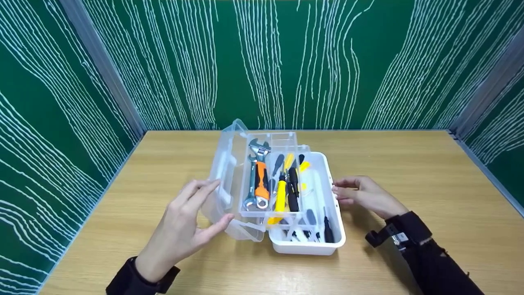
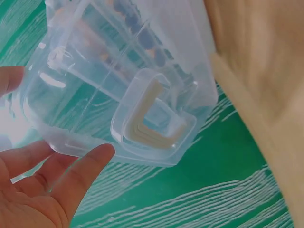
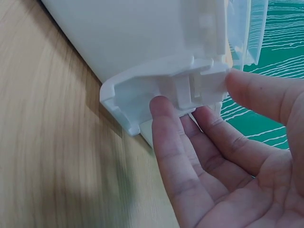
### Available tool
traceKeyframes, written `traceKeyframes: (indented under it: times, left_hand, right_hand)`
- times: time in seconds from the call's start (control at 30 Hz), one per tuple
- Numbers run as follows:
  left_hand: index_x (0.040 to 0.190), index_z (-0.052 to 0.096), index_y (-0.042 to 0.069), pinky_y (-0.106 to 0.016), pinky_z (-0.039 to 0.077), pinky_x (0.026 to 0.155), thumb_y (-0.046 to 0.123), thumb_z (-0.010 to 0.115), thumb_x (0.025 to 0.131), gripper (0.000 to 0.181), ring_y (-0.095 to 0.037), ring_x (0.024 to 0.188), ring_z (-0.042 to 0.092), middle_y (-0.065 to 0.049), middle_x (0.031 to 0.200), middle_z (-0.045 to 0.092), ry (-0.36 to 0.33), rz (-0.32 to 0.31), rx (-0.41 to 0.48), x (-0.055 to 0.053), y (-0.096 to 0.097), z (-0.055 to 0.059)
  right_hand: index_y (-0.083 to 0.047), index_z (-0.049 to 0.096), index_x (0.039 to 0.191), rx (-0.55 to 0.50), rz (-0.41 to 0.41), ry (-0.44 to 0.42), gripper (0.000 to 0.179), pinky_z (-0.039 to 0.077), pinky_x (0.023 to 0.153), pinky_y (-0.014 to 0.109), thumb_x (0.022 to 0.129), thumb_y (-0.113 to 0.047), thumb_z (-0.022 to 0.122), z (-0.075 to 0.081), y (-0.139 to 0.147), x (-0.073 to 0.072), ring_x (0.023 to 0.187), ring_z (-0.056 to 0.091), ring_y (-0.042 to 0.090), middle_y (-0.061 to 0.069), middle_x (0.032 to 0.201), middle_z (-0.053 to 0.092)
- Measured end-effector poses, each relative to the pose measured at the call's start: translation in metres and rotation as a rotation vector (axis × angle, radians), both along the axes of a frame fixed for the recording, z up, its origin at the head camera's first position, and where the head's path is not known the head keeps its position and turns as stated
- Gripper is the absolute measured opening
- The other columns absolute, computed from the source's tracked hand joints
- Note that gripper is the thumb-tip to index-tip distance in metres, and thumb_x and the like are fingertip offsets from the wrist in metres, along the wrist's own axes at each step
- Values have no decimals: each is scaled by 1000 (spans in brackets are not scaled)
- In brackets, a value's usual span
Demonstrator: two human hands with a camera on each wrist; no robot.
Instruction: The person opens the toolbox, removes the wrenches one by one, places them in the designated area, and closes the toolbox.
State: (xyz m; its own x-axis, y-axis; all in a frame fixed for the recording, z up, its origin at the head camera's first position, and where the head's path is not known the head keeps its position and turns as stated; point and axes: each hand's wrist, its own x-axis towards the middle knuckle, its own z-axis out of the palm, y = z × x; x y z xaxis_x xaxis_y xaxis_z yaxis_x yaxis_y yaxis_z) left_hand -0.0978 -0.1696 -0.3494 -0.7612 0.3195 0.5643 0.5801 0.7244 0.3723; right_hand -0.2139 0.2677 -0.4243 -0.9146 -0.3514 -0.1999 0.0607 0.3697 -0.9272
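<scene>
A white toolbox [image 1: 323,248] stands on the table with its clear lid [image 1: 231,153] swung over to the left. Its clear tray [image 1: 268,214] is raised and holds an orange-and-black adjustable wrench [image 1: 262,180] beside a metal wrench [image 1: 250,200]. My left hand [image 1: 180,217] has its extended fingers against the lid's outer side, thumb spread toward the near end. On the toolbox's right side, my right hand [image 1: 368,196] pinches the white latch [image 3: 135,97], thumb at its upper edge and fingers below. Yellow-handled tool [image 1: 280,194] and black screwdriver [image 1: 328,231] lie inside.
The wooden table [image 1: 409,164] extends around the toolbox. Green walls with white wavy lines [image 1: 286,61] rise behind and at both sides. Several more dark- and yellow-handled tools lie in the toolbox, partly hidden beneath the tray.
</scene>
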Motion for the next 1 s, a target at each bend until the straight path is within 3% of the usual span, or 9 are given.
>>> traceKeyframes:
  times: [0.27, 0.53, 0.8, 1.0]
  left_hand:
    - [144, 66, 1, -43, 64, 88, 22, 90, 88, 64, -30, 124, 70, -8, 131, 66, -188, 21, 188, -1, -18, -17]
    - [143, 69, 5, -47, 65, 84, 24, 92, 86, 64, -38, 129, 66, -7, 135, 65, -305, 67, 272, -2, -29, -31]
    - [138, 70, 1, -46, 66, 81, 20, 93, 84, 62, -38, 126, 67, -10, 132, 66, -308, 74, 332, -5, -31, -39]
    - [139, 69, -1, -47, 66, 84, 21, 90, 88, 59, -40, 127, 66, -13, 132, 65, -323, 52, 372, -11, -27, -47]
  right_hand:
    - [12, 52, 149, 18, 1, 9, 62, 62, 102, 35, 106, -29, 70, 1, 0, -1, 113, 74, 15, 25, 142, 65]
    - [11, 51, 149, 28, -7, -2, 63, 62, 102, 34, 106, -30, 69, 0, -1, -1, 112, 73, 14, 24, 142, 65]
    - [11, 54, 148, 39, -3, 32, 62, 62, 99, 29, 105, -31, 70, 0, -1, 0, 114, 73, 15, 26, 142, 65]
    - [12, 54, 147, 38, -48, 62, 59, 61, 99, 26, 107, -29, 68, -1, 2, -1, 113, 72, 12, 27, 142, 65]
